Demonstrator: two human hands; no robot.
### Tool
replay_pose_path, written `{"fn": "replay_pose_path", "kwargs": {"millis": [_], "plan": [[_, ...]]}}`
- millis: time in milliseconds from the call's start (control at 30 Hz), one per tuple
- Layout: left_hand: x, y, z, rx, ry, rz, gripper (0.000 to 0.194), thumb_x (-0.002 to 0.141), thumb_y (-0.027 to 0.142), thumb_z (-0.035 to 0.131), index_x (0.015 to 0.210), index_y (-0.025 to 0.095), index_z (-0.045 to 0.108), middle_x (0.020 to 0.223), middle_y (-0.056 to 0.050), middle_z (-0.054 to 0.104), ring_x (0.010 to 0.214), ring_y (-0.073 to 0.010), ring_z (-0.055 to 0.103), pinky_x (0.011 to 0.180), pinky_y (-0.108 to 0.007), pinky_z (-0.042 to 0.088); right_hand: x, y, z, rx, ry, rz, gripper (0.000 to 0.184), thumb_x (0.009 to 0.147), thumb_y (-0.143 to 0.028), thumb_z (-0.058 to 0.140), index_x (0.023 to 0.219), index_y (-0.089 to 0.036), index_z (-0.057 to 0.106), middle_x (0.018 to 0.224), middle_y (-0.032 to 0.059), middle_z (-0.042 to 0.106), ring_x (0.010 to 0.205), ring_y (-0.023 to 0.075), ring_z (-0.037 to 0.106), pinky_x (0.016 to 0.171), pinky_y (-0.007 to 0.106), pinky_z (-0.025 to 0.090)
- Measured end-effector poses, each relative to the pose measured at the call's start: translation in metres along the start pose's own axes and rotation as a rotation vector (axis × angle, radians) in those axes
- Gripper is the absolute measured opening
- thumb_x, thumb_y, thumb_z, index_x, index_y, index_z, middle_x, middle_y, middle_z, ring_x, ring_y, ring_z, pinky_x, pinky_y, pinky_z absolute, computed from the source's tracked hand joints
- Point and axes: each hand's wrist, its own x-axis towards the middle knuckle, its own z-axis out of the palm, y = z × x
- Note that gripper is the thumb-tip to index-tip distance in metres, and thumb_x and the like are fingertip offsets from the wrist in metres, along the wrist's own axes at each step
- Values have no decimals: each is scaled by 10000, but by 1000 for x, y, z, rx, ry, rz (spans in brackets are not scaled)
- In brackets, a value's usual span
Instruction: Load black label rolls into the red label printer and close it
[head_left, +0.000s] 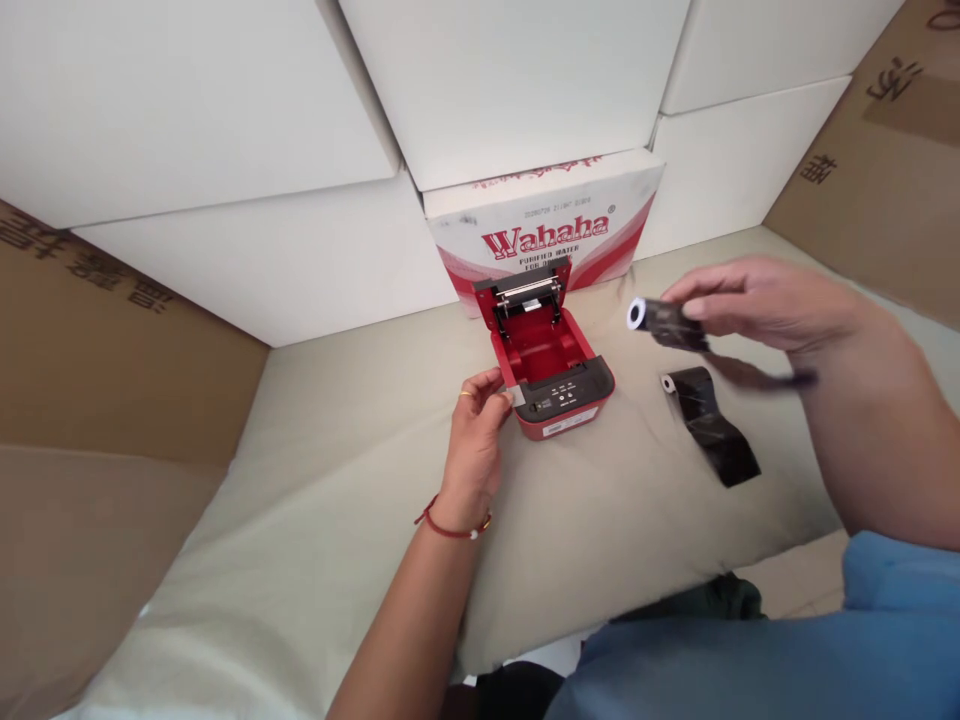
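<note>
A small red and black label printer (553,392) stands on the cloth with its lid tilted up, showing a red inner bay. My left hand (484,400) grips the printer's left side, the thumb by its front corner over a small greyish piece. In the air to the right of the printer, my right hand (739,300) pinches a black ribbon roll (670,324) with a white core; a loose dark tail trails from it, smeared by motion. Below that hand, a second black ribbon roll (697,395), partly unrolled, lies on the cloth.
A Wahaha water carton (555,225) stands behind the printer, against stacked white boxes (262,250). Brown cardboard boxes (112,400) flank the left side and a cardboard box (855,170) the right. A pale green cloth (337,440) covers the surface, its front edge near my body.
</note>
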Motion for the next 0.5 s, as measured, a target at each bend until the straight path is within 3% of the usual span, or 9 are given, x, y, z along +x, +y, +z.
{"fn": "replay_pose_path", "kwargs": {"millis": [100, 233, 333, 400, 500], "plan": [[-4, 0, 2, -13, -44, 21, 498, 833, 379, 820, 1308, 254, 738, 1538, -90, 727, 1475, -308, 645, 1189, -453, 554, 18, 31, 20, -26, -189, 54, 587, 741, -757, 862, 1017, -239, 878, 953, 73, 831, 802, 218, 631, 756, 393, 475], [-3, -1, 2, -38, -94, 13, 604, 866, 463, 871, 1426, 278, 742, 1661, -83, 680, 1587, -358, 585, 1274, -499, 518, 27, 55, 57, -89, -267, 3, 594, 751, -728, 827, 1057, -221, 880, 932, 59, 816, 837, 238, 664, 779, 375, 496], [1, 0, -2, -57, -148, 7, 650, 847, 464, 910, 1450, 279, 750, 1637, -89, 709, 1575, -364, 606, 1278, -502, 526, 20, 65, 65, -113, -223, -26, 691, 801, -744, 761, 1210, -199, 875, 940, 65, 810, 788, 227, 655, 758, 376, 500], [4, 1, -5, -57, -176, 2, 658, 828, 442, 937, 1443, 286, 761, 1631, -88, 718, 1567, -358, 620, 1270, -498, 537, 12, 73, 56, -121, -117, -16, 712, 857, -771, 708, 1279, -218, 861, 960, 64, 817, 779, 226, 661, 769, 384, 511], [7, 3, -10, -54, -206, 18, 623, 819, 413, 956, 1409, 308, 784, 1667, -77, 694, 1609, -340, 594, 1292, -491, 527, -3, 90, 31, -176, 41, 41, 671, 872, -803, 695, 1225, -262, 875, 1058, 84, 851, 894, 266, 731, 864, 420, 553]]}}
